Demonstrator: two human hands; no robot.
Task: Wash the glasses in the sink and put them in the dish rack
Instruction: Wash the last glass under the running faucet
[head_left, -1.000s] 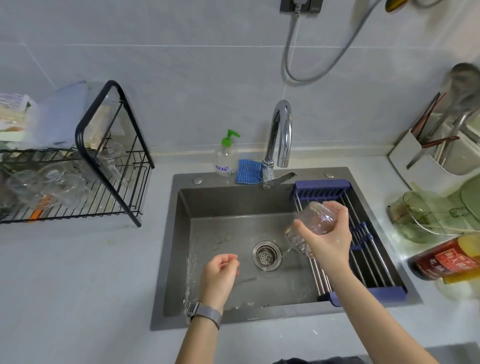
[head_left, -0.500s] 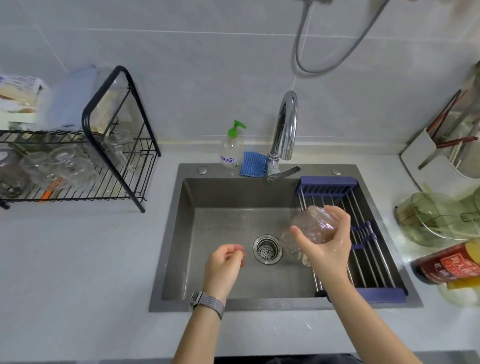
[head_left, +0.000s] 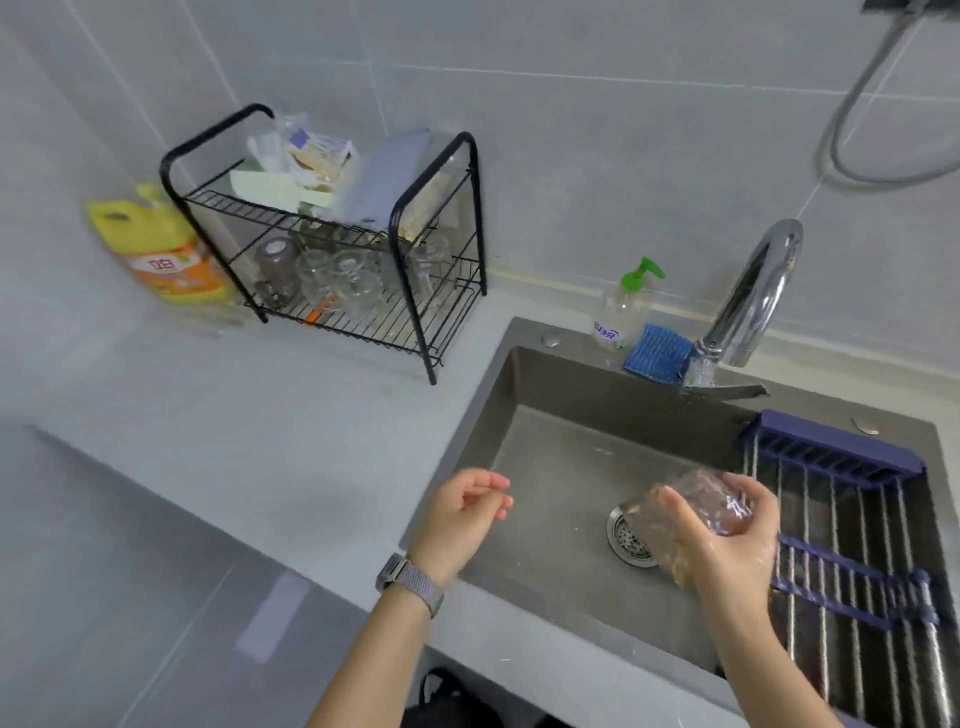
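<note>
Head view: clear glass (head_left: 691, 512) held tilted over sink (head_left: 550, 467) near the drain, right hand (head_left: 727, 540) fingers curled round its body; left hand (head_left: 462, 514) loosely curled, holding nothing. Judged wet, slippery, light, rigid and fragile; best gripped round the mid-body, not the rim. Dish rack (head_left: 337, 249) well apart on worktop (head_left: 234, 415), already carrying glasses.

- Soft, even, cool light; faint shadows.
- Highlights glint on the curved chrome tap (head_left: 753, 296).
- Motion blur smears the yellow plastic bottle (head_left: 161, 244); wide-angle bending at edges.
</note>
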